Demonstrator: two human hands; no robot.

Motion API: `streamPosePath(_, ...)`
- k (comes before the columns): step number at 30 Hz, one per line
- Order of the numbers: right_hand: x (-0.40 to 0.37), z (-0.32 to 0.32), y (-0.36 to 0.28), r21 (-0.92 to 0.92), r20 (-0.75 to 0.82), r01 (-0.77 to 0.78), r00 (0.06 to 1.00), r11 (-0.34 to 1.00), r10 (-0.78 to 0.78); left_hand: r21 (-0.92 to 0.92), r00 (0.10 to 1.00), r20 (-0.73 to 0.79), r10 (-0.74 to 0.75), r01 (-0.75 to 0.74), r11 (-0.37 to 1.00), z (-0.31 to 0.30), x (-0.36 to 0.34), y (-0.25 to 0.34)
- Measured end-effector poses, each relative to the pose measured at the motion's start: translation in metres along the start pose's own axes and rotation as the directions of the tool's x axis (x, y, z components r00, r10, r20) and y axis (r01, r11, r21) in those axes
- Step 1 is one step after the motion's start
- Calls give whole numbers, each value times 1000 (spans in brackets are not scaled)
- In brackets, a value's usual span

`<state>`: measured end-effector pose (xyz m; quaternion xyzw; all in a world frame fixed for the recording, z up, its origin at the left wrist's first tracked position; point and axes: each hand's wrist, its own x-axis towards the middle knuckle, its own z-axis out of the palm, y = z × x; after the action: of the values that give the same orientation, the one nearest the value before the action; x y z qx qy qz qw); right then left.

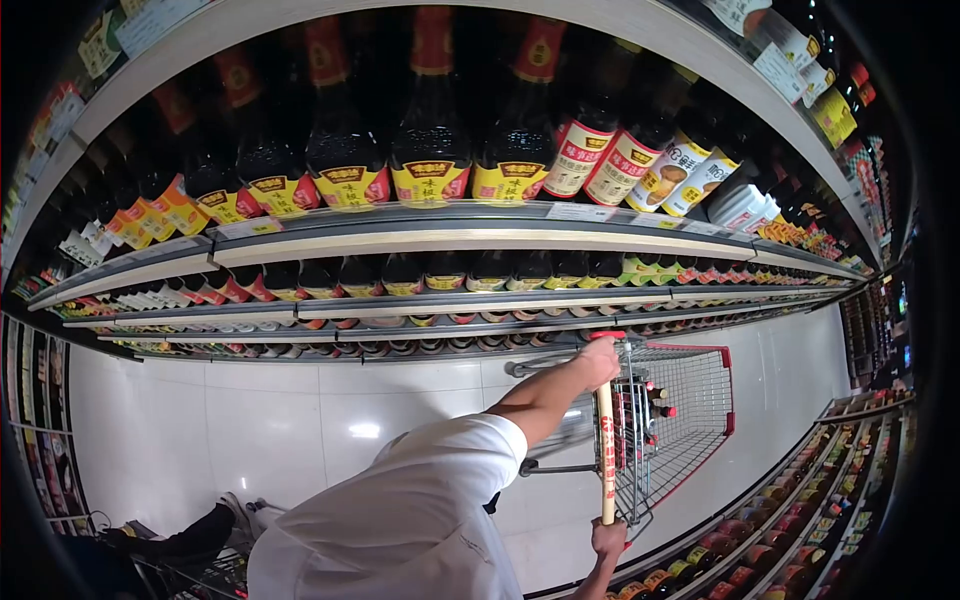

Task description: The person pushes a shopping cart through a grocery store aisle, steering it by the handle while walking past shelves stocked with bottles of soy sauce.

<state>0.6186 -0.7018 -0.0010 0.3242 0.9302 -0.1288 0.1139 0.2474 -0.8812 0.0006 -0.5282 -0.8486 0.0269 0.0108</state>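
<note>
A shopping cart [690, 400] of metal wire with red trim stands on the aisle floor. My left hand [600, 362] is closed round the upper end of its pale yellow handle [606, 450], which carries red lettering. Lower in the picture, my right hand [608, 538] is wrapped about the other end of the same handle. Several dark bottles [660, 410], some with red caps, are inside the cart, partly hidden by the wire. My white sleeve [470, 440] fills the lower middle of the view.
Along the top runs a shelf [400, 240] with several dark sauce bottles [430, 150] bearing yellow and red labels. More stocked shelves [760, 520] line the lower right. Pale shiny tiles [260, 420] cover the floor. A person's shoe [235, 510] shows at lower left.
</note>
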Motion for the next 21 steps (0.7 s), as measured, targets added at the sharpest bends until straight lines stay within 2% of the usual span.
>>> streamPosePath(5,-7,23,13,9,4,43,999,999,-43,0,999,39,7,-7,1000,-10,-24,-2)
streamPosePath(9,-27,5,-18,49,155,-105,983,993,97,18,1000,14,-4,3,1000,-7,-40,-3)
streamPosePath(12,-33,14,-16,68,129,-66,990,995,57,-10,999,-26,-20,20,1000,-4,-51,-3)
streamPosePath(17,-45,19,-25,-3,97,-73,993,997,73,-7,999,30,-35,35,999,-9,-66,-4)
streamPosePath(19,-58,12,-41,-59,52,-78,995,995,81,-10,999,-15,-37,37,999,-2,-71,-4)
streamPosePath(21,-70,1,-60,-24,69,-108,992,994,109,-11,1000,-7,-24,24,1000,1,-78,-4)
